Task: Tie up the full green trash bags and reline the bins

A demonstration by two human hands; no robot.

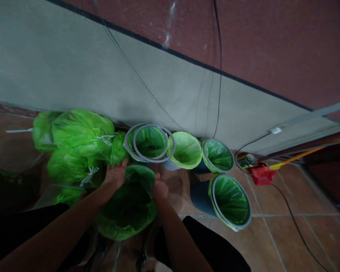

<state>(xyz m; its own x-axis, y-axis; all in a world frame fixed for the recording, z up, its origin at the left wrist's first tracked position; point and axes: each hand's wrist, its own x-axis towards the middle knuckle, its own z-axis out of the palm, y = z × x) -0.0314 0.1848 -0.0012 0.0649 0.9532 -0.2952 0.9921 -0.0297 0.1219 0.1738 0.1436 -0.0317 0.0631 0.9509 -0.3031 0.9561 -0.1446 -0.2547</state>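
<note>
A bin lined with a green plastic bag stands right in front of me on the floor. My left hand lies on the bag's far left rim, fingers stretched over the edge. My right hand grips the bag's right rim with its fingers curled down over it. Just beyond my hands stands another green-lined bin with two loose grey rings on its top.
Tied full green bags are piled at the left against the wall. Three more green-lined bins stand at the right on the brown tiled floor. A red object, cables and an orange pole lie further right.
</note>
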